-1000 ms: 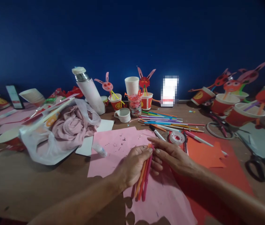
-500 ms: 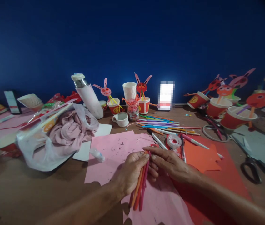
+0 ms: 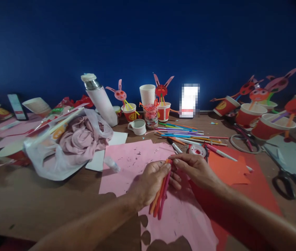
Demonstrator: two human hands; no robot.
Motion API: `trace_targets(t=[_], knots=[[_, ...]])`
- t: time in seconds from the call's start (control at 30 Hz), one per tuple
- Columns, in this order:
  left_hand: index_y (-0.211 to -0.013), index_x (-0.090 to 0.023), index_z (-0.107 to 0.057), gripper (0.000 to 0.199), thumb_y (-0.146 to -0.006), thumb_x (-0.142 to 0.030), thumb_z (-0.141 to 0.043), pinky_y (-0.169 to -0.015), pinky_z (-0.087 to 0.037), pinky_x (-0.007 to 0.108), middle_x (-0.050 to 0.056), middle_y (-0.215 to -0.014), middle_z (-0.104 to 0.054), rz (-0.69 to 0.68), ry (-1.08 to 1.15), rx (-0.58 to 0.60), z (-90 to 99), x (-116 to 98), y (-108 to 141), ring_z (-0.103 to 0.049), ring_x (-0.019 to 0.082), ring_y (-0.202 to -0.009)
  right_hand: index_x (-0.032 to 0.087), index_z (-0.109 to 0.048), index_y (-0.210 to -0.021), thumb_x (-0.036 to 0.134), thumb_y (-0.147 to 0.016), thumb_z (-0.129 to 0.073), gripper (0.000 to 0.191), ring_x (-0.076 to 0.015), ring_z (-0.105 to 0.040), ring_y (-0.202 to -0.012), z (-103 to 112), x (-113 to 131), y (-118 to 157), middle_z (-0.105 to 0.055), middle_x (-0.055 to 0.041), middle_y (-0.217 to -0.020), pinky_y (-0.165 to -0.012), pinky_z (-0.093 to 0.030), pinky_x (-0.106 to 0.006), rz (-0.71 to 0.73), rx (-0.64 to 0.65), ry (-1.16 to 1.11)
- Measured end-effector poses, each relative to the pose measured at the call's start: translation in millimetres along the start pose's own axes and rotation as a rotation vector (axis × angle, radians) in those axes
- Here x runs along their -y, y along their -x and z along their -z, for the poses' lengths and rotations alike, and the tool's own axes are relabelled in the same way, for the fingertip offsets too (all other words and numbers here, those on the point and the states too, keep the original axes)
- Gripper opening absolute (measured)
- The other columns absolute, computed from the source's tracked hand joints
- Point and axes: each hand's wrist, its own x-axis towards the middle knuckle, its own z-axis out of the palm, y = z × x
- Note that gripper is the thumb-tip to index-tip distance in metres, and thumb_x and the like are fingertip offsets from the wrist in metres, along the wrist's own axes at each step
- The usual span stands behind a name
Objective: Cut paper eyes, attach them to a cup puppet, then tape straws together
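Note:
My left hand point(image 3: 153, 181) is closed around a small bunch of orange, red and magenta straws point(image 3: 161, 198), thumb on top. Their lower ends point down toward me. My right hand point(image 3: 196, 170) is at the upper ends of the bunch, its thumb and forefinger closed on the tips and its other fingers curled behind. Under both hands lies a sheet of pink paper point(image 3: 127, 157) with dark specks and cut-out edges. A small white glue bottle point(image 3: 112, 164) rests on it.
Loose coloured straws point(image 3: 184, 134), a tape roll point(image 3: 198, 150) and red paper point(image 3: 258, 177) lie beyond and right. Scissors point(image 3: 284, 181) are at far right. Paper cups with rabbit figures point(image 3: 251, 113), a flask point(image 3: 99, 101), a mug point(image 3: 137, 127) and a plastic bag point(image 3: 45, 164) stand around.
The view has tilted down slightly, so things sit higher in the picture. Both hands keep their hold on the straws, with the right fingers shifted only a little at the tips.

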Motion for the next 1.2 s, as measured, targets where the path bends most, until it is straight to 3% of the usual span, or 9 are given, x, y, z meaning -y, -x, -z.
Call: trace_targets(t=[0.17, 0.4, 0.7, 0.93, 1.2], knots=[[-0.069, -0.009, -0.059, 0.029, -0.077, -0.037, -0.054, -0.047, -0.045, 0.020, 0.005, -0.055, -0.063, -0.016, -0.037, 0.031, 0.0, 2.5, -0.1, -0.058, 0.012, -0.045, 0.012, -0.063, -0.071, 0.032, -0.076, -0.053, 0.023, -0.0100, -0.048, -0.049, -4.0, 7.3, 1.0, -0.054, 0.0006, -0.053, -0.048, -0.038, -0.022, -0.053, 0.021, 0.038], [-0.073, -0.008, -0.061, 0.031, -0.081, -0.037, -0.051, -0.047, -0.046, 0.019, 0.005, -0.053, -0.064, 0.012, -0.012, 0.068, 0.0, 4.1, 0.6, -0.059, 0.011, -0.046, 0.014, -0.057, -0.067, 0.032, -0.076, -0.052, 0.021, -0.0078, -0.045, -0.044, -0.7, 8.1, -0.3, -0.051, 0.0030, -0.049, -0.043, -0.034, -0.020, -0.097, 0.040, 0.050], [-0.074, -0.008, -0.060, 0.032, -0.077, -0.039, -0.054, -0.045, -0.044, 0.019, 0.006, -0.052, -0.064, 0.027, 0.001, 0.050, -1.6, 4.8, 0.3, -0.059, 0.013, -0.044, 0.016, -0.053, -0.065, 0.034, -0.071, -0.056, 0.020, -0.0075, -0.044, -0.044, -3.3, 4.6, -1.6, -0.053, 0.0022, -0.055, -0.041, -0.032, -0.020, -0.123, -0.029, 0.034], [-0.070, -0.008, -0.060, 0.033, -0.077, -0.039, -0.055, -0.046, -0.045, 0.018, 0.006, -0.051, -0.063, 0.032, 0.015, 0.057, -1.4, 5.6, 1.0, -0.058, 0.011, -0.044, 0.016, -0.054, -0.062, 0.032, -0.068, -0.059, 0.019, -0.0097, -0.048, -0.053, -3.7, -0.1, -1.9, -0.055, -0.0003, -0.063, -0.047, -0.036, -0.022, -0.068, -0.056, -0.025], [-0.073, -0.008, -0.060, 0.029, -0.076, -0.037, -0.057, -0.049, -0.046, 0.020, 0.005, -0.053, -0.063, 0.005, 0.024, 0.083, -0.4, 3.8, -1.0, -0.058, 0.011, -0.045, 0.014, -0.057, -0.062, 0.033, -0.066, -0.064, 0.020, -0.0099, -0.049, -0.053, -7.1, -1.8, -2.0, -0.056, 0.0002, -0.059, -0.050, -0.038, -0.023, -0.070, -0.118, -0.157]])
